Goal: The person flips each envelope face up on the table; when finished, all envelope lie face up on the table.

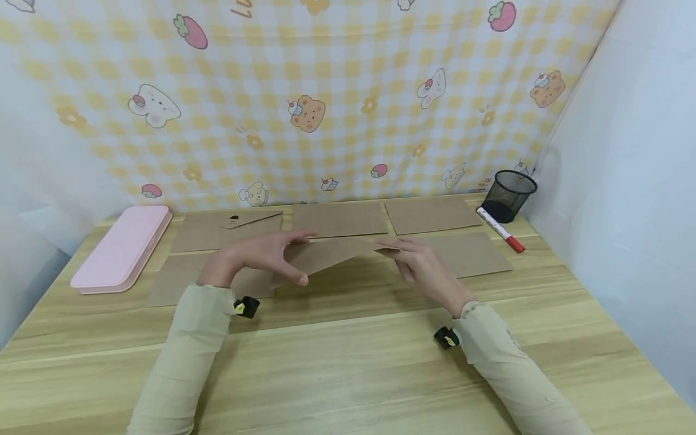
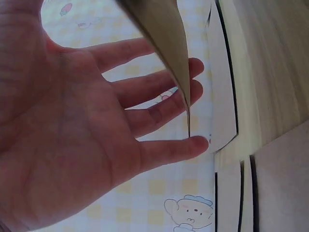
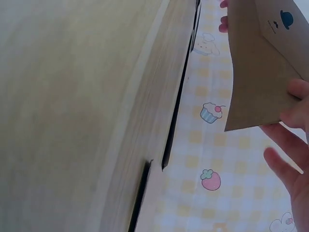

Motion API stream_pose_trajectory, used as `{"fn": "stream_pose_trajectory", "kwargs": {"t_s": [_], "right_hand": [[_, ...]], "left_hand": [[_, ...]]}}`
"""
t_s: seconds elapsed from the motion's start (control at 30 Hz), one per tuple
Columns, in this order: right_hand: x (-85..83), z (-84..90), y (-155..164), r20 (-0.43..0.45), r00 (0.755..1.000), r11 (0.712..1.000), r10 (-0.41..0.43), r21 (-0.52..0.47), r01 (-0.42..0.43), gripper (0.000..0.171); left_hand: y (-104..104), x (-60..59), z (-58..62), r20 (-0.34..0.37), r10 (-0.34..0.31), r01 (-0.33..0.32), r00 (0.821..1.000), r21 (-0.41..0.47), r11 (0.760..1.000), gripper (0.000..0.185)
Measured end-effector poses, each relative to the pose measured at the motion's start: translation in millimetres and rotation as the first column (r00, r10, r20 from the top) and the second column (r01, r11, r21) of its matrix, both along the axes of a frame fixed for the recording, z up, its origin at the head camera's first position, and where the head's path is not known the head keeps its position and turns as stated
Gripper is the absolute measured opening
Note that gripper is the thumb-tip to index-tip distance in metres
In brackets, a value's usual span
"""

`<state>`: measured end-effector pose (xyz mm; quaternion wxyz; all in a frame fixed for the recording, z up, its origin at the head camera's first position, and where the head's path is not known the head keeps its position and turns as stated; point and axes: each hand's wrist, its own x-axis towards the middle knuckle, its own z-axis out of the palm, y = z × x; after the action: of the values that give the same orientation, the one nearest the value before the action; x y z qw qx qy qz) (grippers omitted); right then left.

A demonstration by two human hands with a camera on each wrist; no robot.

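Between both hands, tilted above the table, is a brown paper envelope [image 1: 337, 251]. My right hand [image 1: 421, 266] pinches its right end between thumb and fingers. In the right wrist view the envelope [image 3: 256, 72] shows a pale flap with a small hat and moustache print. The left hand [image 1: 266, 251] is spread at the other end, thumb low and apart from the fingers. Seen from the left wrist, nearly straight fingers [image 2: 159, 154] reach past the envelope's edge [image 2: 169, 43].
More brown envelopes lie in rows on the wooden table, including one at back left [image 1: 190, 232] and one at back right [image 1: 432, 215]. A pink case [image 1: 122, 248] lies left. A black mesh pen holder [image 1: 508, 196] and a red-capped marker [image 1: 497, 228] are at right.
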<state>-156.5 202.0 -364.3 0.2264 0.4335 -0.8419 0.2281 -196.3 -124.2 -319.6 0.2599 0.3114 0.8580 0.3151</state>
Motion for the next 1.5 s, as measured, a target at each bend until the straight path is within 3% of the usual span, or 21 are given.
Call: {"fn": "stream_pose_trajectory", "kwargs": {"t_s": [0.17, 0.33, 0.43, 0.57, 0.63, 0.73, 0.87, 0.97, 1.13, 1.2, 1.3, 1.5], "right_hand": [[0.7, -0.4, 1, 0.004, 1.0, 1.0, -0.01, -0.027, 0.01, 0.041], [-0.1, 0.2, 5, 0.033, 0.999, 0.999, -0.038, -0.023, 0.039, 0.05], [-2.5, -0.4, 9, 0.063, 0.997, 0.998, -0.043, -0.035, 0.046, 0.049], [-6.5, -2.6, 14, 0.087, 0.994, 0.995, -0.072, -0.069, 0.078, 0.044], [-7.7, -3.5, 17, 0.145, 0.986, 0.99, -0.079, -0.107, 0.095, 0.041], [-6.7, -1.8, 19, 0.298, 0.951, 0.973, -0.076, -0.187, 0.136, 0.04], [-3.3, 3.0, 21, 0.508, 0.86, 0.938, -0.043, -0.276, 0.21, 0.037], [-2.2, 6.2, 21, 0.584, 0.811, 0.927, -0.03, -0.287, 0.241, 0.033], [-1.9, 13.4, 18, 0.654, 0.756, 0.916, -0.032, -0.283, 0.284, 0.03], [0.4, 18.6, 15, 0.664, 0.747, 0.913, -0.034, -0.283, 0.293, 0.029], [4.8, 26.0, 12, 0.66, 0.751, 0.916, -0.025, -0.286, 0.281, 0.028], [-0.8, 17.8, 15, 0.665, 0.746, 0.927, -0.049, -0.247, 0.282, 0.027]], "left_hand": [[-2, 1.5, 0.5, -0.03, 0.018, -0.018, 0.999, 0.012, 1.0, 0.099], [-13, 1.0, 9.9, -0.122, 0.114, -0.103, 0.986, 0.095, 0.99, 0.097], [-22, -0.7, 16.5, -0.158, 0.184, -0.16, 0.97, 0.155, 0.975, 0.085], [-30, -3.9, 16.4, -0.099, 0.215, -0.189, 0.971, 0.228, 0.955, 0.055], [-30, -6.0, 14.5, -0.054, 0.207, -0.188, 0.977, 0.245, 0.951, 0.044], [-28, -9.1, 12.9, -0.041, 0.231, -0.213, 0.972, 0.257, 0.943, 0.034], [-21, -11.7, 12.0, -0.069, 0.343, -0.314, 0.937, 0.266, 0.911, 0.032], [-15, -11.0, 12.0, -0.098, 0.412, -0.375, 0.906, 0.263, 0.889, 0.033], [-9, -6.0, 13.6, -0.256, 0.425, -0.37, 0.868, 0.239, 0.898, 0.027], [-7, -4.3, 14.6, -0.298, 0.409, -0.349, 0.863, 0.235, 0.907, 0.017], [-6, -3.3, 15.0, -0.308, 0.381, -0.322, 0.872, 0.225, 0.92, 0.003], [-6, -4.1, 14.3, -0.277, 0.364, -0.324, 0.889, 0.182, 0.929, 0.011]]}}
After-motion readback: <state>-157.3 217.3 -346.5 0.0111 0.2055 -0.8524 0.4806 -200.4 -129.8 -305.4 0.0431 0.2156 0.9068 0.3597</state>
